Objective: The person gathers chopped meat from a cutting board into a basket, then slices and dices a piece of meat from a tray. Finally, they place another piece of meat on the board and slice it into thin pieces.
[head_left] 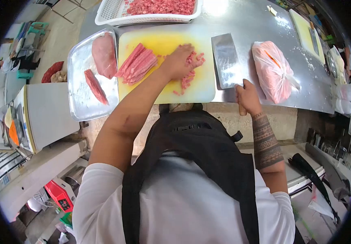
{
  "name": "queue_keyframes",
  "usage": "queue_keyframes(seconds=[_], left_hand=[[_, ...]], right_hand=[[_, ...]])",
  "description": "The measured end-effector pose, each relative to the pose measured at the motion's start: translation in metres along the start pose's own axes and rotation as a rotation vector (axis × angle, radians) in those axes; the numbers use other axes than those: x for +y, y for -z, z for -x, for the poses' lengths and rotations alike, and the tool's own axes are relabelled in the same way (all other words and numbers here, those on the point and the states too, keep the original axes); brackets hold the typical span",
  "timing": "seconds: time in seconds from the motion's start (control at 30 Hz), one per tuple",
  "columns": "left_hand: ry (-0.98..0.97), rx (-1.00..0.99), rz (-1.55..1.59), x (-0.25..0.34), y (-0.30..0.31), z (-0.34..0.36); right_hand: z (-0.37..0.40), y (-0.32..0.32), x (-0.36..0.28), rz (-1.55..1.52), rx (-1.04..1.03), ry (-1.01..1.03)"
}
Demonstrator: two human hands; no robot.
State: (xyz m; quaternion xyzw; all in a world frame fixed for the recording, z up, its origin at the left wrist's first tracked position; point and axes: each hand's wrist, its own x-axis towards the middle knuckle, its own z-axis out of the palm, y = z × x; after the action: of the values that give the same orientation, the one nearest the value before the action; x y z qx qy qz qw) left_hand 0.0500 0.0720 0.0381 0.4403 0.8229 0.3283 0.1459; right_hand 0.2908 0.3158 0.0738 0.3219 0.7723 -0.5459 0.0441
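My right hand is closed round the handle of a broad cleaver, whose blade lies flat over the steel table just right of the cutting board. My left hand rests on small diced meat on the yellow and white cutting board; its fingertips are among the pieces, and whether they grip any is hidden. Long strips of meat lie side by side on the board's left part. Left of the board, a metal tray holds a large meat piece and a narrower one.
A white basket of diced meat stands behind the board. On the steel table, a plastic bag of meat lies right of the cleaver. Another board with a knife is at the far right. People are in the left background.
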Motion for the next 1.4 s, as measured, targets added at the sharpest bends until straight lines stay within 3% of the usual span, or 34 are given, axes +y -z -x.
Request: queue_keyframes(seconds=[0.03, 0.13, 0.23, 0.33, 0.53, 0.83, 1.03, 1.13, 1.23, 1.33, 1.4], left_hand=[[-0.025, -0.033, 0.016, 0.004, 0.002, 0.008], [-0.126, 0.148, -0.173, 0.026, 0.011, 0.045], [0.139, 0.411, -0.191, 0.034, -0.009, 0.108], [0.267, 0.402, -0.228, 0.014, -0.032, 0.139], [0.171, 0.383, -0.149, 0.005, -0.031, 0.076], [0.370, 0.613, -0.123, 0.004, -0.039, 0.020], [0.510, 0.613, -0.110, 0.014, -0.040, 0.004], [0.421, 0.667, -0.084, -0.001, -0.036, -0.007], [0.292, 0.409, 0.211, 0.002, -0.021, -0.001], [0.059, 0.092, 0.165, -0.010, -0.011, 0.012], [0.038, 0.137, -0.110, -0.018, -0.004, 0.011]], right_hand=[[-0.009, 0.000, -0.003, 0.007, -0.009, 0.002], [-0.023, 0.000, -0.009, 0.016, 0.004, 0.014], [-0.022, 0.008, -0.011, 0.046, 0.012, 0.038], [-0.014, 0.013, -0.012, 0.071, -0.029, 0.063], [-0.017, 0.002, 0.000, -0.071, -0.079, -0.016], [-0.005, -0.008, -0.004, -0.050, -0.040, 0.007], [0.004, -0.005, 0.003, -0.123, -0.084, -0.051], [0.004, -0.007, 0.008, -0.129, -0.084, -0.051], [-0.001, -0.011, 0.009, -0.102, -0.083, -0.014], [-0.008, -0.013, 0.001, -0.063, -0.098, 0.001], [-0.013, -0.011, -0.008, -0.040, -0.122, -0.001]])
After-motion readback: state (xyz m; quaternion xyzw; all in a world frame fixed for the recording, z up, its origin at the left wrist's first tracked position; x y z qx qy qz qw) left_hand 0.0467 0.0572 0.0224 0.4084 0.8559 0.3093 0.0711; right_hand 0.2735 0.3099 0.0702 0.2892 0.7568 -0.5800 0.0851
